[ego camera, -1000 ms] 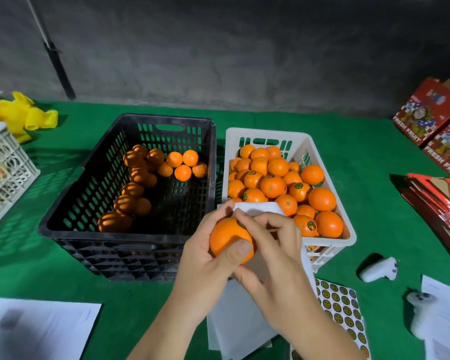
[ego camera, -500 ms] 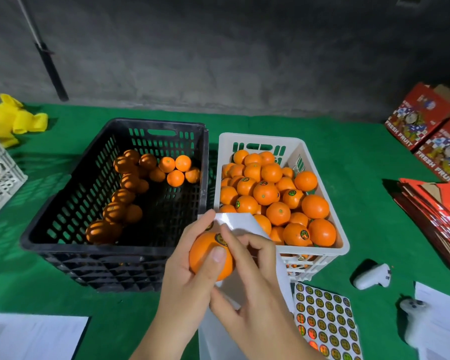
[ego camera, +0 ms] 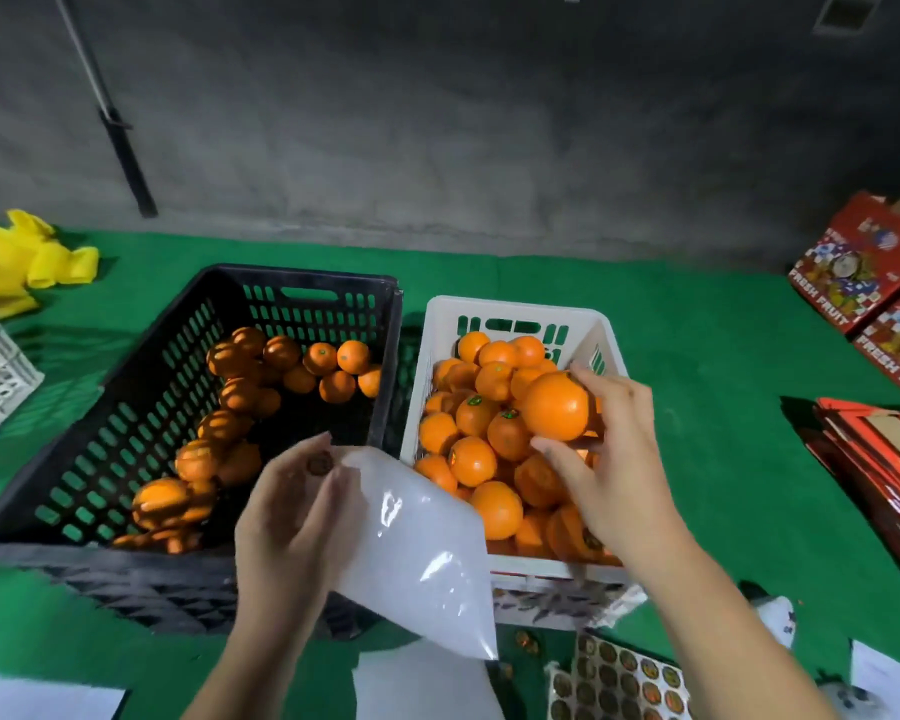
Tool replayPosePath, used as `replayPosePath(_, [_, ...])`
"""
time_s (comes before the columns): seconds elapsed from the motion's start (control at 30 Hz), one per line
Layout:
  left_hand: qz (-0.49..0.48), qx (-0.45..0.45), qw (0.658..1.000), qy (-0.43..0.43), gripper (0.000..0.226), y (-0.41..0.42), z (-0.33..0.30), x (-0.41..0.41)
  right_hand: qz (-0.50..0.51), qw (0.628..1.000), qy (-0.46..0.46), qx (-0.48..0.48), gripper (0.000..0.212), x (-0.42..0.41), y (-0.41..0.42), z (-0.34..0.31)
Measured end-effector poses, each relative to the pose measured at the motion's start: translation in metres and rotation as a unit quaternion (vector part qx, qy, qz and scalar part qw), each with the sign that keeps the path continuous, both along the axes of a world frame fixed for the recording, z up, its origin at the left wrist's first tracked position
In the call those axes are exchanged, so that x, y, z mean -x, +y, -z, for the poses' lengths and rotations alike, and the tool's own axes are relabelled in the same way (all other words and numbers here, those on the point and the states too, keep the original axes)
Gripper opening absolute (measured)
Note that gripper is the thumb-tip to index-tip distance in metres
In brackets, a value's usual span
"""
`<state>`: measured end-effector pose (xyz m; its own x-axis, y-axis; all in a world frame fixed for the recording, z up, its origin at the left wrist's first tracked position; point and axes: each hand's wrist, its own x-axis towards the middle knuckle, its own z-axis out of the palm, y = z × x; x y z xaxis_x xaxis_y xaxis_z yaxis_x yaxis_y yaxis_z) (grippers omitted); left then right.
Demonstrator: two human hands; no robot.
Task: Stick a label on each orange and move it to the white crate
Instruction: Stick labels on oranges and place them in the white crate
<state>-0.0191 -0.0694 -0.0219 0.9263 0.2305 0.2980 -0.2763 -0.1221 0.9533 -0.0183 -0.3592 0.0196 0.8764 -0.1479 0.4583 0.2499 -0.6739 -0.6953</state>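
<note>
Fingers (ego camera: pixel 583 376) of the right hand (ego camera: pixel 619 459) wrap around one orange (ego camera: pixel 556 406) over the white crate (ego camera: pixel 515 314).

The orange sits just above the pile of oranges (ego camera: pixel 484 459) in that crate, and many of them have small labels. The left hand (ego camera: pixel 292 517) holds a shiny white backing sheet (ego camera: pixel 417 553) with its fingers pinched on the top corner, near a small round sticker (ego camera: pixel 319 464). The black crate (ego camera: pixel 302 283) beside it has more oranges. A sticker sheet (ego camera: pixel 624 683) lies on the green table (ego camera: pixel 697 356).
</note>
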Motion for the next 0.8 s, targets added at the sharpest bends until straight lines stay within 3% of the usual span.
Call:
replayPosePath(0.13, [0.064,0.03,0.992,0.106,0.051,0.002,0.0,-0.009,0.056,0.992,0.098,0.053,0.08,-0.093,-0.058,-0.005])
replayPosePath(0.2, [0.104,-0.008,0.986,0.133,0.034,0.004,-0.004,-0.006,0.062,0.977,0.184,0.082,0.084,-0.119,-0.07,-0.002])
replayPosePath(0.27, [0.111,-0.057,0.983,0.135,0.02,0.004,-0.01,-0.004,0.06,0.973,0.196,0.102,0.072,-0.122,-0.065,0.003])
replayPosePath(0.37, [0.11,-0.104,0.979,0.138,0.016,0.001,-0.014,-0.002,-0.105,0.971,0.199,-0.077,0.041,-0.08,-0.009,0.008])
replayPosePath(0.43, [0.103,-0.101,0.978,0.15,0.008,0.002,-0.015,-0.003,-0.254,0.917,0.26,-0.166,0.027,-0.045,0.034,0.015])
replayPosePath(0.5, [0.094,-0.092,0.979,0.156,0.01,0.003,-0.013,-0.005,-0.324,0.88,0.302,-0.169,0.032,-0.023,0.061,0.022])
replayPosePath(0.63, [0.098,-0.099,0.98,0.141,0.018,0.005,-0.009,-0.008,-0.316,0.877,0.311,-0.187,0.035,-0.011,0.072,0.035])
replayPosePath(0.8, [0.161,-0.153,0.967,0.122,0.019,0.014,-0.012,-0.017,-0.264,0.9,0.233,-0.257,0.015,-0.018,0.074,0.055])
